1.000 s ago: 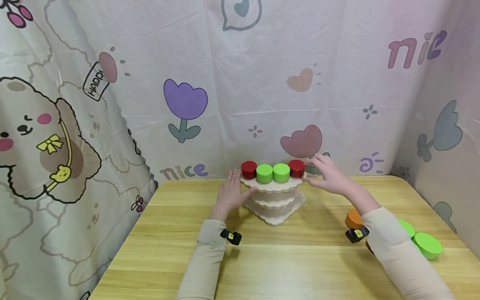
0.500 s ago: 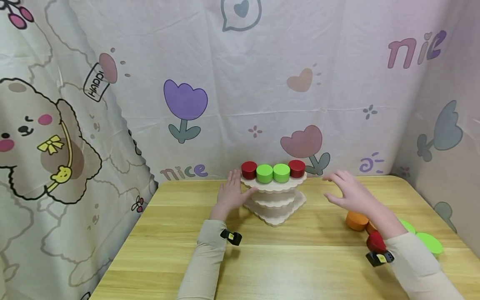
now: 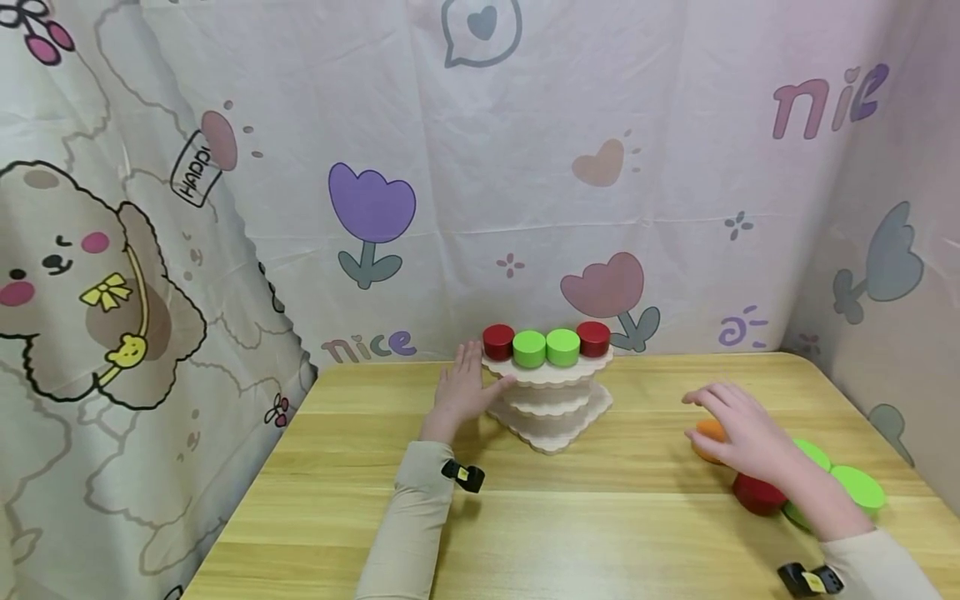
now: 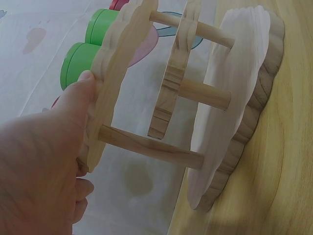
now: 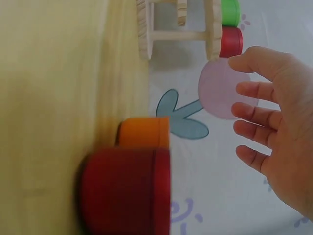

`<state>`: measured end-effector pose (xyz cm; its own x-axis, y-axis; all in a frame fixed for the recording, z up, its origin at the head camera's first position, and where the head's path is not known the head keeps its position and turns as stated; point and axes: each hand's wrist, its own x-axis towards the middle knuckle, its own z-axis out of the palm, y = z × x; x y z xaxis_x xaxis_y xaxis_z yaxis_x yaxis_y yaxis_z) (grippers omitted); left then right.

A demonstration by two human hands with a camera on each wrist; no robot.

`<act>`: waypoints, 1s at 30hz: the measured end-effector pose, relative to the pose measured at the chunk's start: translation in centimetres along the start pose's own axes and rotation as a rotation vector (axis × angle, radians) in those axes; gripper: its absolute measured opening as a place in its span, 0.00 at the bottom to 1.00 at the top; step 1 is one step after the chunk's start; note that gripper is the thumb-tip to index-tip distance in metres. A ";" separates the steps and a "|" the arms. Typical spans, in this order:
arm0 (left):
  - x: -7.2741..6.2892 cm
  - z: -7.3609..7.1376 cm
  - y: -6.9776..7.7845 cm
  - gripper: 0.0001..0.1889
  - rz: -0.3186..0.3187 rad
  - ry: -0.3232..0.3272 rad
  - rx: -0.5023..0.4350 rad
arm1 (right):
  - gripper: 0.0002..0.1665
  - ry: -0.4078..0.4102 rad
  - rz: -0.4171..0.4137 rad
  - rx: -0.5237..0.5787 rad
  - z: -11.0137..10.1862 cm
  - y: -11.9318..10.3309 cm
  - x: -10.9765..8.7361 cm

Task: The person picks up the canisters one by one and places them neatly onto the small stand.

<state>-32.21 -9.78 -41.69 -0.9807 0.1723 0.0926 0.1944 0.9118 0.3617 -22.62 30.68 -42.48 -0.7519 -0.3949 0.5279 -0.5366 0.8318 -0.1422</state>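
A pale wooden tiered stand (image 3: 553, 407) with scalloped edges stands at the back of the table. Its top board carries a row of two red cylinders and two green cylinders (image 3: 529, 349). At the board's left end is my left hand (image 3: 461, 393); in the left wrist view its thumb (image 4: 80, 88) presses the edge near a green cylinder while the fingers wrap past the end. My right hand (image 3: 746, 433), holding nothing, hovers with spread, slightly bent fingers over loose cylinders on the right. An orange cylinder (image 3: 708, 439) and a red cylinder (image 3: 757, 493) lie partly hidden below it.
Several green cylinders, including a large one (image 3: 858, 490), lie at the table's right side beside the right forearm. A printed curtain (image 3: 480, 250) hangs behind the wooden table (image 3: 525, 533) and along both sides.
My right hand has left the red cylinder at the stand's right end and moved right and nearer, over the loose cylinders. The left hand and the stand have stayed put.
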 end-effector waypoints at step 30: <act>0.0 0.1 0.0 0.55 -0.005 -0.003 -0.015 | 0.27 -0.083 0.195 -0.094 -1.0 2.3 -8.6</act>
<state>-32.21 -9.75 -41.74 -0.9817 0.1690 0.0881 0.1898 0.9070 0.3760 -16.99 36.39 -46.52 -0.8688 -0.2503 0.4272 -0.3427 0.9268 -0.1539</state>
